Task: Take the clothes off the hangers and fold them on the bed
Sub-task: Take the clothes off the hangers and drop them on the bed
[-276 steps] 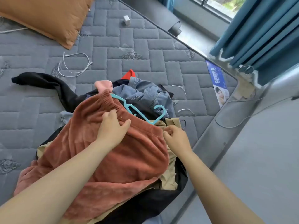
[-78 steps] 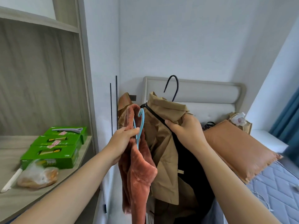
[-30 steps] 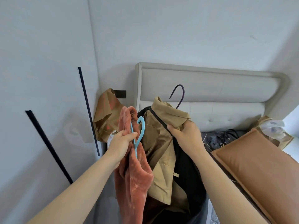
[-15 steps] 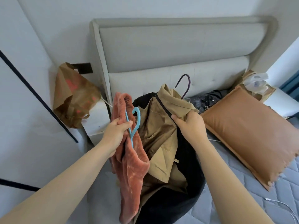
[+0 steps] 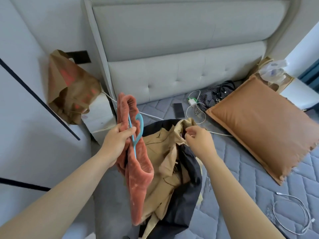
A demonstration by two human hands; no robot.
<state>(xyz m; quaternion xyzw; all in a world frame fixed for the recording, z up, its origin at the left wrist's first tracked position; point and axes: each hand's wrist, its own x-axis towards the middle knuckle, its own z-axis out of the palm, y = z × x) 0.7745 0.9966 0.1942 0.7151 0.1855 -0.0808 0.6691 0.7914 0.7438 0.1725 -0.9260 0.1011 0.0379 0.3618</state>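
Fleece (image 5: 138, 178) hides the teal hanger (image 5: 141, 125) below its hook.

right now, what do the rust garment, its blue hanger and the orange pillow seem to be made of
Rust garment: plush velvet or fleece, judging by its napped, patchy sheen. Blue hanger: likely moulded plastic, smooth and uniformly coloured. Orange pillow: smooth, faintly shiny cover, perhaps faux leather.
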